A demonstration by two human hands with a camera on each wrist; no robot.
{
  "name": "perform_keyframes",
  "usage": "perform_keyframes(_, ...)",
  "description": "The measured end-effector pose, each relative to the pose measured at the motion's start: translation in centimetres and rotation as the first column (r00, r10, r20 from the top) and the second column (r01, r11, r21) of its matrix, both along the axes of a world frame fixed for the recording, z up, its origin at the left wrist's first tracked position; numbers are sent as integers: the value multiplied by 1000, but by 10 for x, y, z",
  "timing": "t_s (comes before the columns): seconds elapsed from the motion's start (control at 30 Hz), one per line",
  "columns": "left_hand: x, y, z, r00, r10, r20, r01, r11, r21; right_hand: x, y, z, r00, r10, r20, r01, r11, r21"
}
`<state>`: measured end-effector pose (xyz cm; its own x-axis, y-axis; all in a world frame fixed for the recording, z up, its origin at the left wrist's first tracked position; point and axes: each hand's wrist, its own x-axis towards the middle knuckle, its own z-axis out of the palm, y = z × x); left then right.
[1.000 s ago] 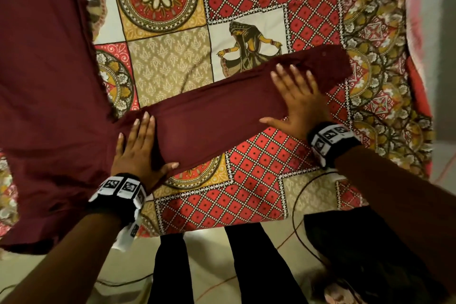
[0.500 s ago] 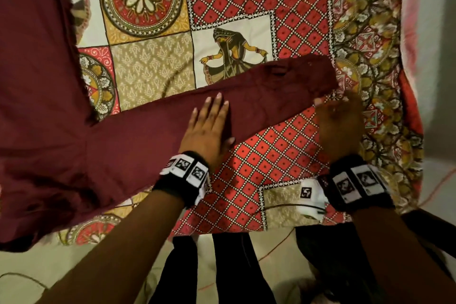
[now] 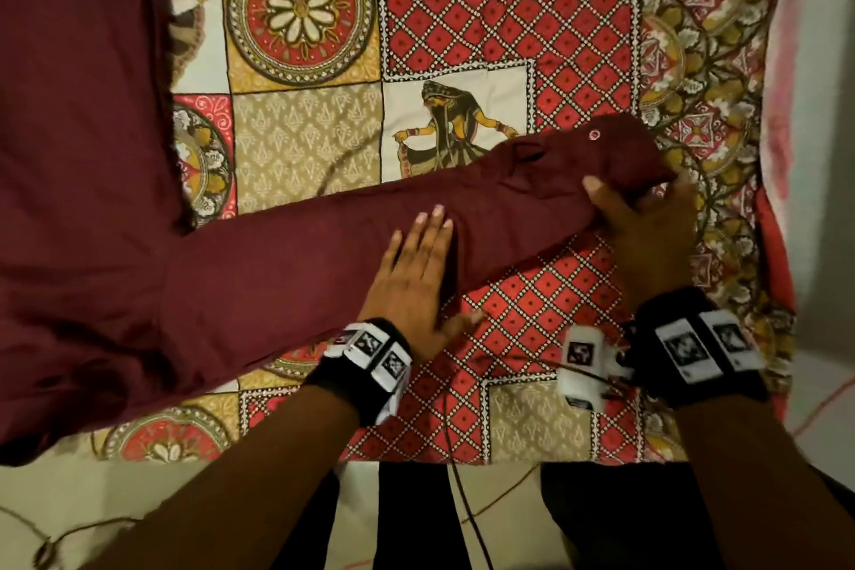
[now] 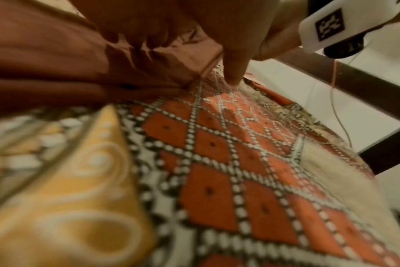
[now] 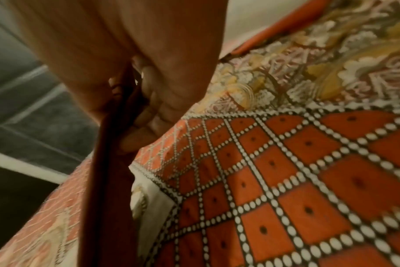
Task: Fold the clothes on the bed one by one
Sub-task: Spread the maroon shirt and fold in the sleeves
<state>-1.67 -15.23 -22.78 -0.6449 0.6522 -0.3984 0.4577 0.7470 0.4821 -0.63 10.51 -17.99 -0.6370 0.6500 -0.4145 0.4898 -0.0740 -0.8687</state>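
Sleeve-fold step on maroon shirt spread over bed: left hand flat on sleeve, fingers straight, right hand pinching cuff; next prob. swing cuff across toward body w/o bunching.

one maroon garment, two hands, one bedsheet
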Motion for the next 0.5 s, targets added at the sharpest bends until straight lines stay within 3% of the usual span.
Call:
perform_keyframes(0.07, 10, 22, 13, 995, 79, 60, -87, 985, 150, 1, -9, 27, 990, 42, -131, -43, 999, -2)
perform_keyframes(0.2, 3, 56, 53, 912, 380, 152, -409, 853, 324, 5, -32, 66, 955, 241, -175, -258, 963, -78)
perform_keyframes(0.3, -21, 57, 71, 884, 467, -11, -428, 820, 380, 3, -30, 85, 902, 398, -168, -427, 879, -213)
perform_keyframes(0.37, -35, 48, 78, 880, 472, -48, -417, 817, 398, -8, -22, 90, 824, 536, -186, -561, 817, -132)
perform_keyframes(0.43, -45, 34, 81, 886, 454, 89, -451, 803, 391, -25, -16, 84, 777, 613, -143, -612, 789, 52)
perform_keyframes(0.5, -52, 19, 80, 838, 467, 282, -544, 745, 385, -47, -14, 75, 755, 654, -49, -638, 750, 173)
